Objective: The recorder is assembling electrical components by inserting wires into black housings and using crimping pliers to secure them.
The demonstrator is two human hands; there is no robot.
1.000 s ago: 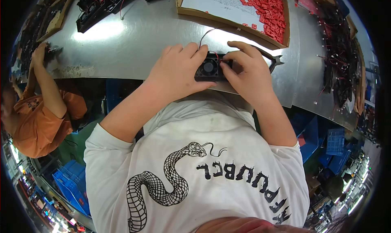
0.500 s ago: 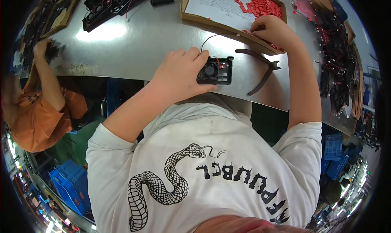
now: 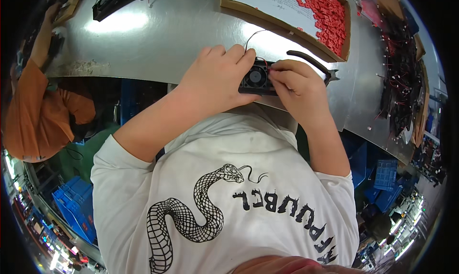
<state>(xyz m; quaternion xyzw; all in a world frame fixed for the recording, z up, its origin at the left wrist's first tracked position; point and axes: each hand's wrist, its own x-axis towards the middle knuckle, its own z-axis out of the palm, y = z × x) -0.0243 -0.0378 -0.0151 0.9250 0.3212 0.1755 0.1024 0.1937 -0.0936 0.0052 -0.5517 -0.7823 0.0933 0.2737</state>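
A black plastic housing with a small round cooling fan (image 3: 256, 76) lies at the table's near edge, thin wires rising from its far side. My left hand (image 3: 217, 75) is wrapped round its left end, thumb on the near edge and fingers over the far one. At the right end, my right hand (image 3: 301, 85) is closed in a pinch against the housing. A bit of red shows at those fingertips, a small red piece mostly hidden by them. Just behind the right hand lie dark-handled cutting pliers (image 3: 313, 62), one handle covered by the hand.
A shallow cardboard box (image 3: 267, 22) holds a printed sheet and many small red pieces (image 3: 330, 27). Black parts with red wires (image 3: 399, 78) are piled at the right. More black fan frames (image 3: 117, 1) lie far left. A person in orange (image 3: 40, 116) works at the left.
My right hand has moved from the red pieces in the box down and left to the housing. My left hand keeps its hold. The view has shifted slightly.
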